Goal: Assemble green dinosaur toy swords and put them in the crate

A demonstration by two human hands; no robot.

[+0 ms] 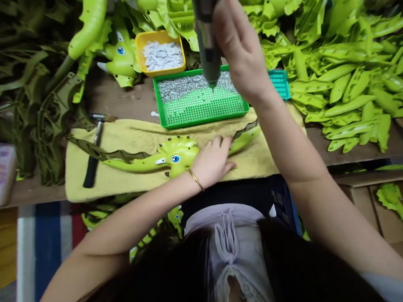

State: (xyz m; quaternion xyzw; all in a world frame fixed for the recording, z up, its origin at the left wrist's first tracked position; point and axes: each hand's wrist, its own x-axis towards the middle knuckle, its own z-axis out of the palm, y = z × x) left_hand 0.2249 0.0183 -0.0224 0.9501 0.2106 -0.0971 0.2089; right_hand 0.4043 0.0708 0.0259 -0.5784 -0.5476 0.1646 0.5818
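Observation:
My left hand (214, 161) lies flat on a lime-green plastic dinosaur toy (168, 157), pressing it onto a yellow towel (126, 137); the fingers are stretched out. My right hand (239, 45) is wrapped round a grey electric screwdriver (207, 38), held upright. Its tip hangs just over the green perforated tray (202, 108), at the edge of the heap of silver screws (187, 85) in the tray's far half.
A hammer (95, 145) lies on the towel's left end. A yellow tub of white pieces (161, 54) stands behind the tray. Heaps of green toy parts (353, 80) cover the bench's right and back, darker green parts (33, 101) the left. A cardboard box (369, 205) stands below right.

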